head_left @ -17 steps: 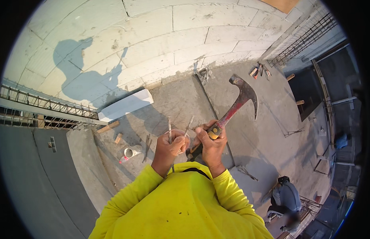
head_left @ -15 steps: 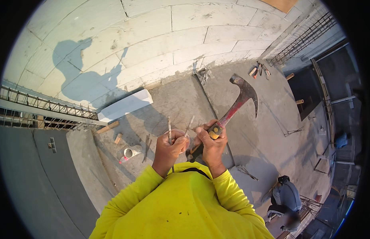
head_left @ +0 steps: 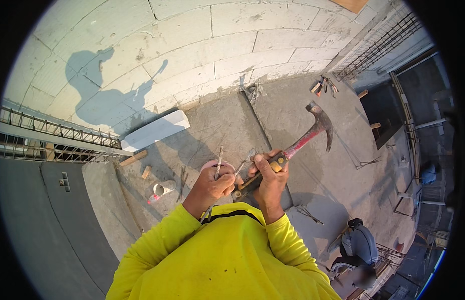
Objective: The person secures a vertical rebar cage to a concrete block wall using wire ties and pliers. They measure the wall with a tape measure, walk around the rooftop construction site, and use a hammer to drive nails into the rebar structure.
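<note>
My left hand [head_left: 211,188] is closed around a thin metal rod [head_left: 219,159] that sticks up above the fist; rod ends also show below it near the wrist. A second thin piece [head_left: 241,167] slants from its fingertips toward my right hand. My right hand [head_left: 270,184] grips a claw hammer [head_left: 303,142] by its dark and yellow handle. The worn reddish shaft points up and right, with the head farthest from me. The right thumb and finger also pinch near a small, light thing [head_left: 251,154] that I cannot make out. Behind the left hand shows a round pinkish rim [head_left: 209,164].
A pale block wall [head_left: 232,45] stands ahead, with a white block [head_left: 156,131] at its foot. A white pipe piece [head_left: 164,188] lies left. Hand tools [head_left: 324,87] rest far right. A co-worker [head_left: 360,245] crouches lower right, near rebar [head_left: 390,252].
The hammer has tipped lower and to the right. My left hand has turned, so its rod leans right and rod ends show by the wrist. The slanted piece now lies lower, nearer the right fingers.
</note>
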Demonstrator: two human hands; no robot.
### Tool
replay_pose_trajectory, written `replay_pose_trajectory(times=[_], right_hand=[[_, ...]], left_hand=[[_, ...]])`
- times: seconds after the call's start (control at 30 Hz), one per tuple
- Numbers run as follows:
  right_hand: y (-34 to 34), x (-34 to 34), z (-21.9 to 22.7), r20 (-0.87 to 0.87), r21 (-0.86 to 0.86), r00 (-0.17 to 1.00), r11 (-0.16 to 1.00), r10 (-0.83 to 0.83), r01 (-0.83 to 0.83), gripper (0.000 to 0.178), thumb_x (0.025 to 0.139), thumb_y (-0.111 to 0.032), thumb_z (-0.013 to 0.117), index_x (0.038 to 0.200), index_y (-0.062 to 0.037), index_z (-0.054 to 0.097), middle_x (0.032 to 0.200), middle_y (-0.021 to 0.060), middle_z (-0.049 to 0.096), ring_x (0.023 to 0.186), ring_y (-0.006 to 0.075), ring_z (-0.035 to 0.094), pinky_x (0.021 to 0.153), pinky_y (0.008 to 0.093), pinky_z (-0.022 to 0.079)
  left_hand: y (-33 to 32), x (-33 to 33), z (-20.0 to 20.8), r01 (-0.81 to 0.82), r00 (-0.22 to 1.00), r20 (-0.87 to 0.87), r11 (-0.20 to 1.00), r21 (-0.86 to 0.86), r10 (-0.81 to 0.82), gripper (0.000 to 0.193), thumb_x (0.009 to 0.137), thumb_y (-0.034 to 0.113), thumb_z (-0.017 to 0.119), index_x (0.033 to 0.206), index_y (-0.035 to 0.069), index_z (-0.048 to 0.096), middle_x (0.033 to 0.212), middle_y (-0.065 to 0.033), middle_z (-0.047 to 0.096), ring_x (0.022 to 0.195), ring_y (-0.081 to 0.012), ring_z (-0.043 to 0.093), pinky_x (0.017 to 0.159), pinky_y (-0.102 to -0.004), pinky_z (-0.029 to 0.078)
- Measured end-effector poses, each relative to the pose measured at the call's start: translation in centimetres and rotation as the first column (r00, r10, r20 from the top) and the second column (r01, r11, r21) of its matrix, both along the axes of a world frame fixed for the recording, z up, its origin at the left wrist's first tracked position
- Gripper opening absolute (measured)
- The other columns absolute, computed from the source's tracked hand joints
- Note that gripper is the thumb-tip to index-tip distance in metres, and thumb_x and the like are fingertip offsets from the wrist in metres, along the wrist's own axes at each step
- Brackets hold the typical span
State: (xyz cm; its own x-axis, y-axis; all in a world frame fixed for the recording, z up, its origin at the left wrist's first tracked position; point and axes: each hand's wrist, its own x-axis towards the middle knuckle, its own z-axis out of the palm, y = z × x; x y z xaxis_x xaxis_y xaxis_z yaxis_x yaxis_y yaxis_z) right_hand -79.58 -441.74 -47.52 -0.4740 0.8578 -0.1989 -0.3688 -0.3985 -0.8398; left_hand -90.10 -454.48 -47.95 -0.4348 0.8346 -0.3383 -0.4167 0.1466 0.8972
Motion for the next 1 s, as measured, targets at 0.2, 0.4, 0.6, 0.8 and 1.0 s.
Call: replay_pose_trajectory(times=[0.2, 0.4, 0.6, 0.8, 1.0], right_hand=[[-0.5, 0.6, 0.1, 0.025, -0.088, 0.999, 0.995, 0.046, -0.044, 0.032, 0.086, 0.004, 0.070, 0.106, -0.0078, 0.048, 0.084, 0.0105, 0.064, 0.063, 0.0160, 0.062, 0.056, 0.0288, 0.052], [-0.9, 0.5, -0.4, -0.017, -0.058, 0.998, 0.997, 0.055, -0.056, 0.033, 0.087, 0.003, 0.069, 0.109, -0.0069, 0.046, 0.084, 0.0103, 0.065, 0.064, 0.0162, 0.063, 0.057, 0.0285, 0.052], [0.9, 1.7, -1.2, 0.318, 0.131, 0.935, 0.969, 0.157, -0.207, 0.022, 0.089, -0.007, 0.072, 0.098, -0.0066, 0.053, 0.081, 0.0061, 0.061, 0.059, 0.0131, 0.059, 0.054, 0.0263, 0.050], [2.0, 2.3, -1.3, 0.436, 0.475, 0.859, 0.741, 0.270, -0.474, 0.039, 0.084, -0.003, 0.076, 0.119, -0.0039, 0.060, 0.101, 0.0028, 0.061, 0.086, 0.0116, 0.055, 0.079, 0.0291, 0.048], [2.8, 1.1, -2.6, 0.492, 0.564, 0.767, 0.521, 0.411, -0.641, 0.025, 0.081, 0.000, 0.076, 0.102, -0.0030, 0.062, 0.094, 0.0079, 0.061, 0.085, 0.0191, 0.058, 0.080, 0.0326, 0.049]], left_hand=[[0.8, 2.2, 0.3, -0.343, 0.480, -0.844, 0.936, 0.072, 0.240, 0.017, 0.074, 0.011, 0.076, 0.080, -0.001, 0.066, 0.069, -0.0139, 0.063, 0.059, -0.0219, 0.061, 0.055, -0.0346, 0.048], [-1.7, 0.7, -0.6, -0.003, 0.990, 0.137, 0.995, -0.101, 0.017, 0.022, 0.091, 0.021, 0.066, 0.080, 0.002, 0.069, 0.069, -0.0035, 0.063, 0.056, -0.0108, 0.053, 0.051, -0.0263, 0.040], [-2.3, 0.9, -0.9, -0.002, 0.998, -0.062, 0.994, -0.111, -0.005, 0.025, 0.094, 0.022, 0.061, 0.080, 0.001, 0.068, 0.064, 0.0013, 0.054, 0.058, -0.0064, 0.044, 0.054, -0.0243, 0.035], [-2.2, 0.8, -1.1, 0.007, 0.881, -0.453, 0.961, -0.275, -0.136, 0.023, 0.089, 0.019, 0.065, 0.088, -0.003, 0.070, 0.067, -0.0033, 0.060, 0.065, -0.0079, 0.053, 0.061, -0.0278, 0.045], [-2.8, 0.6, -1.9, -0.054, 0.425, -0.900, 0.990, -0.130, -0.095, 0.022, 0.087, 0.023, 0.068, 0.091, 0.001, 0.069, 0.080, -0.0133, 0.068, 0.073, -0.0278, 0.065, 0.067, -0.0384, 0.050]])
